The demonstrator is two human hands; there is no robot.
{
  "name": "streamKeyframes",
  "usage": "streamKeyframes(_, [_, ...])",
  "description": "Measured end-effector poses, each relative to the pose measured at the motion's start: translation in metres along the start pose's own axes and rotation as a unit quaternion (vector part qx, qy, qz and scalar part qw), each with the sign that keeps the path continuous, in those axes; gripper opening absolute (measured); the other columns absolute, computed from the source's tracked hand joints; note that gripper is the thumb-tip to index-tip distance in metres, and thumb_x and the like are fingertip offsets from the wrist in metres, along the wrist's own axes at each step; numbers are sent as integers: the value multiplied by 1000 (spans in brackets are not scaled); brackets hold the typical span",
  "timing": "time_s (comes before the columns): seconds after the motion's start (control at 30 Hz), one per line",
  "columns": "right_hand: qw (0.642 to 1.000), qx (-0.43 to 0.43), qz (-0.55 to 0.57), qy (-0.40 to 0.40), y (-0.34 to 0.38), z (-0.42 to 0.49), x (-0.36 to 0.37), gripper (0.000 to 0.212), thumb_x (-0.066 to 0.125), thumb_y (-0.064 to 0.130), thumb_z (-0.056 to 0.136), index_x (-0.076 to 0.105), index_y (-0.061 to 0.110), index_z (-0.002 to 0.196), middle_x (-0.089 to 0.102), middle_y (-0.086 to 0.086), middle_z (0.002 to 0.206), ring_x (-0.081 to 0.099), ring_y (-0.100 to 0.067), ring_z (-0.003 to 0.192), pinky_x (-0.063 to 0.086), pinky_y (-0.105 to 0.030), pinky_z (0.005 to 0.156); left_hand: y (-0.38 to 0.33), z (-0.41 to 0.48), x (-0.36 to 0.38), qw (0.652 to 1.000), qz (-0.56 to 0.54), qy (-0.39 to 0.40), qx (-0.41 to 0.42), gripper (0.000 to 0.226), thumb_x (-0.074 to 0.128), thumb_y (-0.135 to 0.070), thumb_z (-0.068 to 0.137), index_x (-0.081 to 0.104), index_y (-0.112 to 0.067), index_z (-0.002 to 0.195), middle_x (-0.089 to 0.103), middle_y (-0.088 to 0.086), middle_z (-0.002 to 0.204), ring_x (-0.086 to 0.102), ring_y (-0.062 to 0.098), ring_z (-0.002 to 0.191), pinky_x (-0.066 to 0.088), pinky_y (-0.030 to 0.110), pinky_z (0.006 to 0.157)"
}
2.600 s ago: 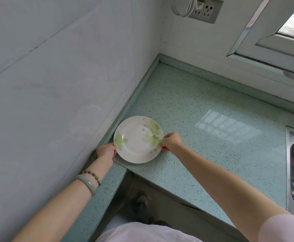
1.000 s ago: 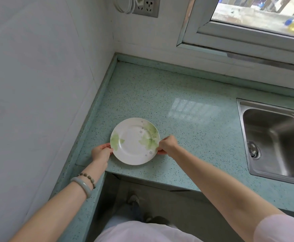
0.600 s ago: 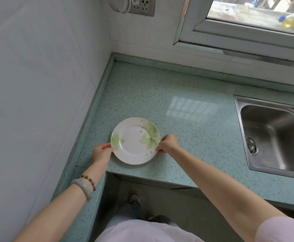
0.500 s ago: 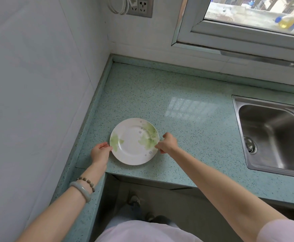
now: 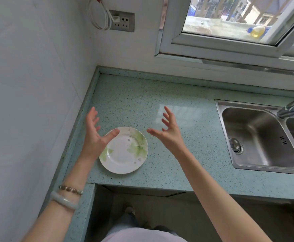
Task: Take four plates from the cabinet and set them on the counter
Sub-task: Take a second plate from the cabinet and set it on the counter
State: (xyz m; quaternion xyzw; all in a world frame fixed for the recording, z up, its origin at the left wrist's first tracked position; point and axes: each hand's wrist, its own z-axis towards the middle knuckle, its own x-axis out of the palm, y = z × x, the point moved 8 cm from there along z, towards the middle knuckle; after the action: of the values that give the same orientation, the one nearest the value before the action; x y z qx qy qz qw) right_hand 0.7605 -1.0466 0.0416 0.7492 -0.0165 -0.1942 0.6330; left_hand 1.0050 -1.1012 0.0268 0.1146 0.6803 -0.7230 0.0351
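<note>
Nearest, at the bottom edge, is the person's pale top (image 5: 142, 235), and above it the dark gap below the counter's front edge. The left forearm rises along the counter's left arm and wears a pale bangle (image 5: 65, 200) with a bead bracelet (image 5: 71, 189) just beyond it.

The plate (image 5: 125, 154), white with green leaf prints, lies flat on the counter (image 5: 186, 163). It sits close to the front edge and toward the left end, near the inner corner where the front edge steps back toward the person. It is the only plate in sight.

Both hands are held over the counter with fingers spread wide and palms facing each other, and neither holds anything. The left hand (image 5: 93, 137) is by the plate's left rim, and its thumb crosses that rim in the view. Whether it touches cannot be told. The right hand (image 5: 170, 135) is off the plate's far right side, its thumb pointing at the rim but clear of it.

Farther right, well apart from the plate, a steel sink (image 5: 258, 137) is set into the counter, with a drain (image 5: 235, 144) in its near-left part and a tap (image 5: 289, 109) over its divider.

Past the back edge, the wall carries a socket (image 5: 123, 20) with a coiled white cable (image 5: 100, 16) hanging at its left. To the right is a window (image 5: 212, 42), and a yellow bottle (image 5: 257, 31) shows through the glass.
</note>
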Motion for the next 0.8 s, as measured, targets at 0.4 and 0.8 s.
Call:
streamKeyframes(0.4, [980,-32,25,-196,8,-116,-195,98,81,15,72,20,31,147,36,-3,148,44,-14,129,40,-33,106,-116,-48,182,963,-6,242,115,108,78,-35,63,11,-33,147,27,-6,150,33,9,135,29,28,111])
streamKeyframes(0.8, [885,32,59,-461,-38,-266,-314,92,80,9,73,26,31,145,39,4,146,41,-8,131,30,-36,114,-173,-112,334,869,-49,452,196,106,84,-29,61,20,-33,145,34,-4,148,39,10,133,35,31,108])
